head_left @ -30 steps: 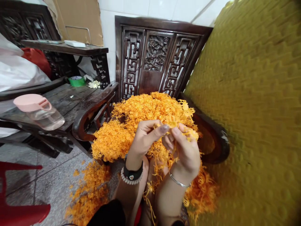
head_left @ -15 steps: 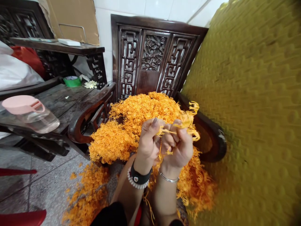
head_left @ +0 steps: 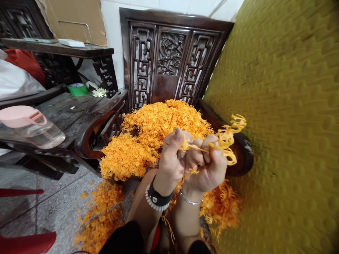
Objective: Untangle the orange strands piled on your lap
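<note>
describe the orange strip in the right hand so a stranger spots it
Find the carved wooden chair back, then the orange heap before it. Below right, the right hand, silver bangle on its wrist, holds the frilly orange strip; unlike everything in the heap, it is gripped and pokes out sideways.

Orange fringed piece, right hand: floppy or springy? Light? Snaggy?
The orange fringed piece is likely springy: it curls out past the right hand without drooping. Probably light, being thin and open. May snag, given its hooked edges.

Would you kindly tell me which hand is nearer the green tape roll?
Left: the left hand is right of the green tape roll and nearer the camera; the right hand is farther right.
</note>
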Motion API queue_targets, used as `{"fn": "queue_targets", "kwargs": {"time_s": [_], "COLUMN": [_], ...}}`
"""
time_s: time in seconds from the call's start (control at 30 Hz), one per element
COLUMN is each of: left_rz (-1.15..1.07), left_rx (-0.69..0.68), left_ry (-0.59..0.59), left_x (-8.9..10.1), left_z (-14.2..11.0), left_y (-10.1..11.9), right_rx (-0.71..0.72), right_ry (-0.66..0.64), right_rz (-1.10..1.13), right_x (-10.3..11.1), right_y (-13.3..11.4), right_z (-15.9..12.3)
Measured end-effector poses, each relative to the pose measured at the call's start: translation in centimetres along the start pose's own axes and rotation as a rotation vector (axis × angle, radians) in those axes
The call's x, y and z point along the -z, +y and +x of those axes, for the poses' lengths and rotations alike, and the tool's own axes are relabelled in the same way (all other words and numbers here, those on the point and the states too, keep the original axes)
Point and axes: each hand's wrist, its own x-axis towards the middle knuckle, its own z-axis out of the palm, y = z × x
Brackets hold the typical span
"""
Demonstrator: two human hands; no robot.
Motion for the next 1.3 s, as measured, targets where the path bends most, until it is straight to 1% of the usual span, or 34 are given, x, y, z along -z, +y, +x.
{"fn": "queue_targets", "kwargs": {"time_s": [0.1, 0.13, 0.17, 0.2, 0.23, 0.27, 0.3, 0.37, 0.4, 0.43, 0.5, 0.6, 0.67, 0.73, 0.8, 0.87, 0.97, 1.1, 1.17, 1.23, 1.3], "left_rz": [-0.039, -0.071, -0.103, -0.129, -0.140, -0.125, -0.085, 0.021, 0.074, 0.126, 0.237, 0.437, 0.563, 0.657, 0.707, 0.726, 0.761, 0.809, 0.822, 0.857, 0.847], "left_rx": [-0.091, -0.106, -0.103, -0.094, -0.086, -0.078, -0.073, -0.101, -0.121, -0.139, -0.169, -0.169, -0.181, -0.205, -0.229, -0.252, -0.276, -0.250, -0.263, -0.302, -0.327], "left_ry": [0.052, 0.062, 0.053, 0.029, 0.002, -0.011, 0.000, 0.079, 0.112, 0.123, 0.071, 0.007, 0.038, 0.110, 0.168, 0.176, 0.110, 0.009, -0.023, -0.021, 0.006], "left_x": [0.9, 1.2, 1.4, 1.4, 1.4, 1.2, 1.0, 0.6, 0.5, 0.4, 0.7, 1.3, 1.7, 1.8, 1.9, 1.9, 1.7, 1.3, 1.1, 1.0, 0.9], "left_z": [0.5, 0.7, 0.8, 0.8, 0.8, 0.7, 0.5, 0.3, 0.3, 0.3, 0.3, -0.1, -0.7, -1.4, -1.8, -1.7, -1.1, -0.6, -0.6, -0.5, -0.4], "left_y": [1.2, 1.6, 1.9, 2.0, 1.9, 1.8, 1.5, 1.0, 0.8, 0.7, 0.9, 1.5, 1.7, 1.5, 1.1, 0.8, 0.9, 1.7, 1.9, 1.7, 1.5], "right_rx": [0.048, 0.076, 0.089, 0.076, 0.030, -0.052, -0.135, -0.242, -0.255, -0.247, -0.201, -0.144, -0.136, -0.146, -0.153, -0.156, -0.182, -0.212, -0.205, -0.179, -0.164], "right_ry": [0.030, 0.018, -0.023, -0.080, -0.140, -0.185, -0.205, -0.174, -0.153, -0.135, -0.094, -0.026, -0.032, -0.042, -0.009, 0.050, 0.096, 0.032, 0.035, 0.084, 0.080], "right_rz": [0.172, 0.211, 0.215, 0.177, 0.100, -0.003, -0.113, -0.287, -0.339, -0.375, -0.434, -0.556, -0.617, -0.635, -0.631, -0.623, -0.641, -0.700, -0.732, -0.745, -0.715], "right_x": [0.8, 1.2, 1.6, 2.1, 2.5, 2.9, 3.2, 3.6, 3.7, 3.8, 3.7, 3.3, 3.0, 2.8, 2.8, 2.8, 3.1, 3.6, 3.7, 3.6, 3.6], "right_y": [-1.3, -1.6, -1.9, -1.9, -1.8, -1.6, -1.2, -0.5, -0.3, -0.1, 0.0, -0.1, -0.1, -0.1, 0.0, 0.0, 0.0, 0.1, 0.2, 0.2, 0.2], "right_z": [0.5, 0.8, 1.0, 1.2, 1.3, 1.2, 1.1, 0.6, 0.3, 0.1, -0.1, 0.3, 0.6, 0.7, 0.7, 0.6, 0.5, 0.7, 0.8, 0.8, 0.8]}}
